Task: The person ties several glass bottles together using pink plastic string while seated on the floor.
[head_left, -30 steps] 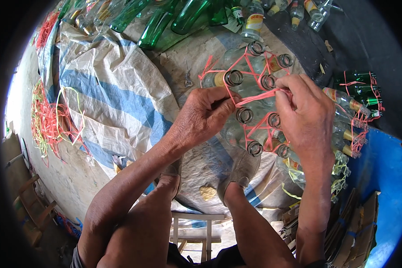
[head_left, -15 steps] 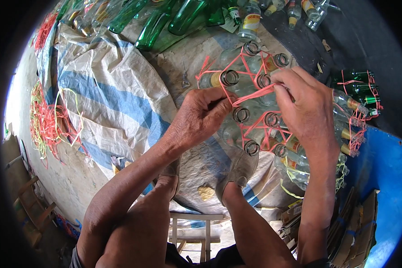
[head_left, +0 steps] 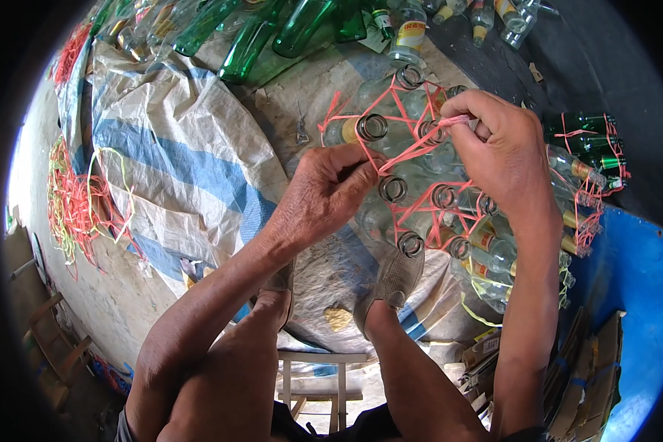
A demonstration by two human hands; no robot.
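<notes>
Several clear glass bottles [head_left: 422,171] stand upright in a cluster in front of me, with pink plastic twine [head_left: 412,156] looped and crossed around their necks. My left hand [head_left: 324,193] is closed at the cluster's left side, pinching the twine between thumb and forefinger by the gap between two bottle necks. Over the right side of the cluster, my right hand [head_left: 499,144] grips the other end of the same twine. Between the hands the strands run taut, slanting up to the right. The right hand hides some bottle necks behind it.
Green bottles [head_left: 247,51] lie at the far side beside loose clear ones. Tied bundles of clear bottles [head_left: 578,199] and green bottles [head_left: 586,136] lie at right. A woven plastic sheet [head_left: 184,147] and a twine heap [head_left: 81,202] are left; flattened cardboard [head_left: 589,376] stands lower right.
My right hand has lifted slightly up and away, drawing the twine to a steeper slant. My left hand holds nearly the same place. The whole view has shifted a little.
</notes>
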